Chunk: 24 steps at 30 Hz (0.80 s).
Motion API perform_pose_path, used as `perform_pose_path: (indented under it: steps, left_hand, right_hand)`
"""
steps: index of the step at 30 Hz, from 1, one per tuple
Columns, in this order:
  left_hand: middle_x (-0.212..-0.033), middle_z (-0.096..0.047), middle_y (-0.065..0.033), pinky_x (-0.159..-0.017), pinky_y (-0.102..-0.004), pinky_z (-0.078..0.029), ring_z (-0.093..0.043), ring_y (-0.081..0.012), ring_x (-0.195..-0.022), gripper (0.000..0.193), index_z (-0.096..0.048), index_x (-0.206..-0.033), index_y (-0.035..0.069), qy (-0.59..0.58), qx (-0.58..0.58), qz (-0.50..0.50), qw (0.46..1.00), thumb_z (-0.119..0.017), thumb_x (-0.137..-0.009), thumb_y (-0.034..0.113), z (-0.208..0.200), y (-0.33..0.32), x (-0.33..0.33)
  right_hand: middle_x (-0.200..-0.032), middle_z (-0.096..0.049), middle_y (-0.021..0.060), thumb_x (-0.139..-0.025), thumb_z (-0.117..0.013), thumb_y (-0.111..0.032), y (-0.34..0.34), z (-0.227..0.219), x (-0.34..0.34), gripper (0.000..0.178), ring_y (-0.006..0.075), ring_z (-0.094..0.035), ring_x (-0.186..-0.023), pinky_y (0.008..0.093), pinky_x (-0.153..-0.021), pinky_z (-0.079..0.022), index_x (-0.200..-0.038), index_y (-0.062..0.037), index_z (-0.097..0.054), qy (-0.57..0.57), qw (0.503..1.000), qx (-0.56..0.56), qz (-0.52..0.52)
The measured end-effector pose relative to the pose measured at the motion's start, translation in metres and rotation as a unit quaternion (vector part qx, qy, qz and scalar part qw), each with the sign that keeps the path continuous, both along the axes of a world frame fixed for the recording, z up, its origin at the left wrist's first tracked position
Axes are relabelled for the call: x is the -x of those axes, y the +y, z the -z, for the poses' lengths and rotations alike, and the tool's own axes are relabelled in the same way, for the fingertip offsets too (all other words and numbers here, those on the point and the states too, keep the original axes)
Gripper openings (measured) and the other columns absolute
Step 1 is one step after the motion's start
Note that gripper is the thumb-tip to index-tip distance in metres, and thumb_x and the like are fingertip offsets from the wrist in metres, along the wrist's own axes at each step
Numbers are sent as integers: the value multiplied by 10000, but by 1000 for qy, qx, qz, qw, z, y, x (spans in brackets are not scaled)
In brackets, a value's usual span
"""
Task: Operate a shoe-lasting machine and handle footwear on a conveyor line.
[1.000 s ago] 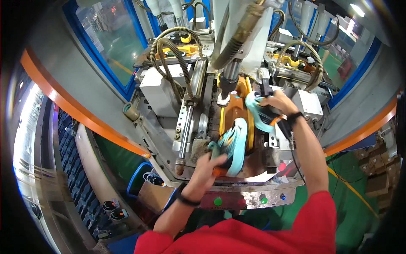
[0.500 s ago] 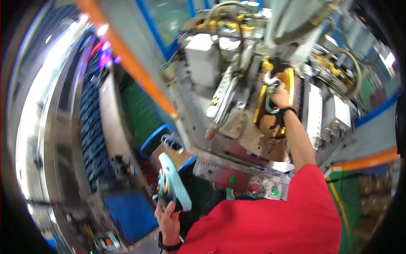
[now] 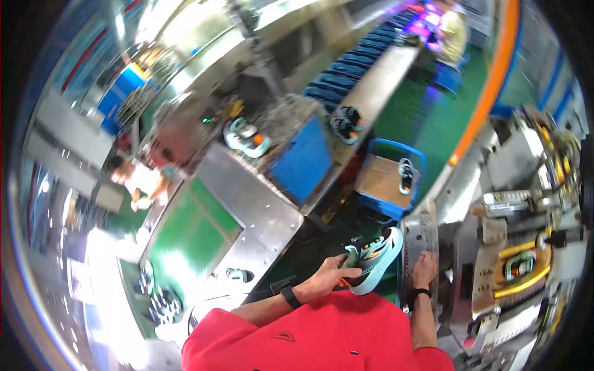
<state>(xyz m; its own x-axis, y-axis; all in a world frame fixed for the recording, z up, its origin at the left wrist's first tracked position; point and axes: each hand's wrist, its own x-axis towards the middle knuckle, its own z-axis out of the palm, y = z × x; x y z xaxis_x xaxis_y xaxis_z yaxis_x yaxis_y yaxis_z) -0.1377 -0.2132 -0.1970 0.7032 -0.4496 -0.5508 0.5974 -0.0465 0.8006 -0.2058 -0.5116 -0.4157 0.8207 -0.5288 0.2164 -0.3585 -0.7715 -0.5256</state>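
A black sneaker [image 3: 376, 260] with a pale mint sole and orange touches is in my left hand [image 3: 328, 277], gripped at its heel end, toe tilted up to the right. My right hand [image 3: 425, 269] looks curled with nothing visible in it. It rests at the metal control panel [image 3: 421, 232] along the machine's front edge; whether it touches a button is hidden. Another sneaker [image 3: 518, 266] sits inside the machine's yellow-edged cradle [image 3: 515, 290], to the right of that hand.
A blue-framed cart [image 3: 377, 176] carries one sneaker [image 3: 405, 175]. More shoes stand on the conveyor's side ledge [image 3: 387, 77] and metal bench [image 3: 247, 185]. An orange post [image 3: 489, 86] rises beside the machine. One person [image 3: 143, 179] is at left, another [image 3: 453, 34] far back.
My view has swung left. My right hand has let go of the shoe in the machine and come back to the panel. My left hand still holds its sneaker, now closer to my body.
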Motion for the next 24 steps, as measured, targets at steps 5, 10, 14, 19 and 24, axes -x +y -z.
perform_pose_path:
  steps: [5, 10, 14, 19, 24]
  left_hand:
    - [-964, -640, -92, -707, -303, -523, -636, -158, -811, 363, -597, -1115, -39, 9, 2, -133, 991, -720, -855, 183, 5, 64, 22]
    - [-962, -639, -130, -683, -348, -555, -658, -228, -751, 331, -583, -1110, -46, 63, -38, -231, 970, -704, -862, 137, 5, 132, 23]
    - [-918, -620, -112, -646, -389, -563, -641, -243, -774, 202, -593, -1026, -35, 138, 60, -398, 905, -670, -886, 88, 51, 188, 15]
    - [-932, -620, -159, -595, -421, -564, -651, -307, -739, 293, -567, -1086, -48, 122, 61, -473, 870, -683, -860, 99, 105, 266, -21]
    - [-889, -667, -125, -589, -358, -531, -647, -245, -715, 279, -622, -1040, -10, 77, 33, -530, 844, -715, -818, 131, 143, 353, -69]
  right_hand:
    - [-956, -595, 130, -838, -588, -96, -2, 16, -7, 112, 351, -580, -934, 445, -795, -461, -945, -84, -615, -19, 1000, 4, 19]
    - [-969, -585, 183, -795, -649, -85, -27, -5, -28, 246, 359, -575, -963, 436, -847, -459, -1023, -6, -603, 23, 998, -57, -9]
    - [-1101, -642, 167, -870, -665, -77, 21, -121, -133, 330, 269, -627, -1013, 358, -912, -489, -1164, 45, -580, -112, 979, -123, -120]
    - [-1194, -623, 159, -874, -665, -46, 172, -289, -261, 382, 265, -623, -1065, 365, -920, -498, -1237, 4, -558, -137, 914, -199, -327]
    - [-1213, -624, 168, -800, -715, -78, 303, -352, -369, 533, 274, -637, -1035, 381, -877, -516, -1286, 9, -515, -69, 894, -116, -426]
